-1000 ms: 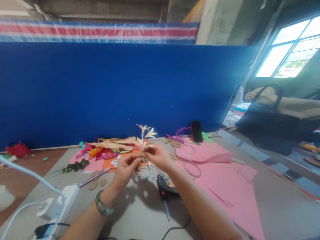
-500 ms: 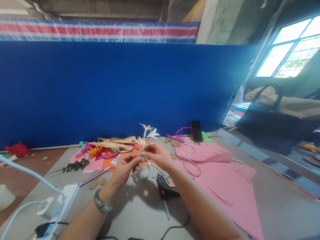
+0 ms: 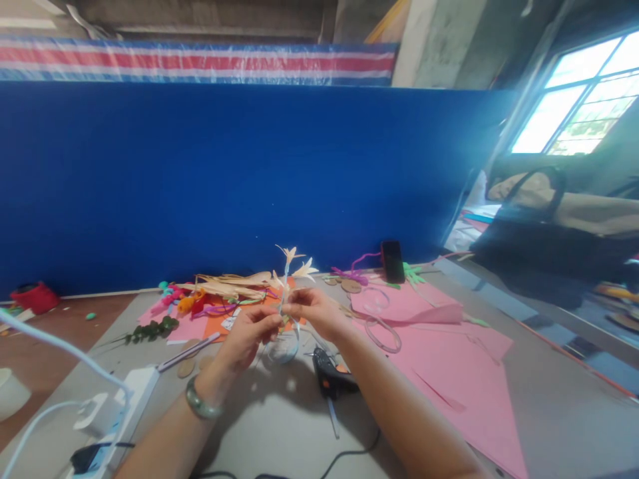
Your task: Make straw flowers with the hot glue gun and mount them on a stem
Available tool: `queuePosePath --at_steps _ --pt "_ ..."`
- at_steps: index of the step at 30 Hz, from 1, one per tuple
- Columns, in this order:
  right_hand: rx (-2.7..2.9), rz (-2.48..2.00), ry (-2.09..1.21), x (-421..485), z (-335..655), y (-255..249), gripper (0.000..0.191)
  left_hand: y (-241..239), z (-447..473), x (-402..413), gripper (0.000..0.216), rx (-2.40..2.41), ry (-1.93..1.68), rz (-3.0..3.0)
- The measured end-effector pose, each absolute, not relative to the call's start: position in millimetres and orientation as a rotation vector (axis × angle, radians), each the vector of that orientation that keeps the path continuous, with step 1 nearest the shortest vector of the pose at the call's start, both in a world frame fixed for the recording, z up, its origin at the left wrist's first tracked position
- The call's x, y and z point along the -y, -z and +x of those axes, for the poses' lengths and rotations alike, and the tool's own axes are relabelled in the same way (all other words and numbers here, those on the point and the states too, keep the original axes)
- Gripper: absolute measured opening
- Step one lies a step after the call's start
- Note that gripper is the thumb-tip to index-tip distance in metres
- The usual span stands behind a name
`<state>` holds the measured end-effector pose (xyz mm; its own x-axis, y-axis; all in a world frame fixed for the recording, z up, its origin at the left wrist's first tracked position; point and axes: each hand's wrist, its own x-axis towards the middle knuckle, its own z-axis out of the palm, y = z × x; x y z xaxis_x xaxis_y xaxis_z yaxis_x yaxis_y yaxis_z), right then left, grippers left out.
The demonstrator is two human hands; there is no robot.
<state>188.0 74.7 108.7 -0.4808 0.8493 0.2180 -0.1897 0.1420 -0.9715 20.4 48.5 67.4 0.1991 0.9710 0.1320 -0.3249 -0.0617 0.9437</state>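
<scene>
Both hands meet above the middle of the table, around the stem of a small spray of cream craft flowers (image 3: 303, 269). My left hand (image 3: 254, 332) is closed in a pinch low on the stem, where a pale blue ribbon (image 3: 298, 338) hangs in a loop. From the other side, my right hand (image 3: 315, 311) pinches the same stem just under the blooms. The fingertips hide the exact spot they grip. A black glue gun (image 3: 329, 376) with a glue stick lies on the table by my right forearm.
Pink paper sheets (image 3: 464, 379) spread on the right, with a phone (image 3: 392, 261) behind them against the blue partition (image 3: 239, 179). Dried husks (image 3: 234, 286), a green leaf sprig (image 3: 152, 330) and a lilac pen-like tool (image 3: 188, 351) lie left. A power strip (image 3: 127, 412) stands near left.
The flower spray has shifted slightly to the left and turned a little. Both hands keep their pinch; my left wrist has moved slightly left and down.
</scene>
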Motion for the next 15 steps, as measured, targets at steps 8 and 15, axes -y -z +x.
queuePosePath --at_steps 8,15 --pt "1.539 -0.673 -1.386 -73.3 177.7 -98.0 0.026 -66.1 23.0 -49.5 0.02 -0.832 -1.295 1.2" --pt "1.542 -0.768 -1.216 -73.9 173.6 -94.3 0.022 -67.0 28.2 -47.3 0.024 -0.941 -1.452 1.217"
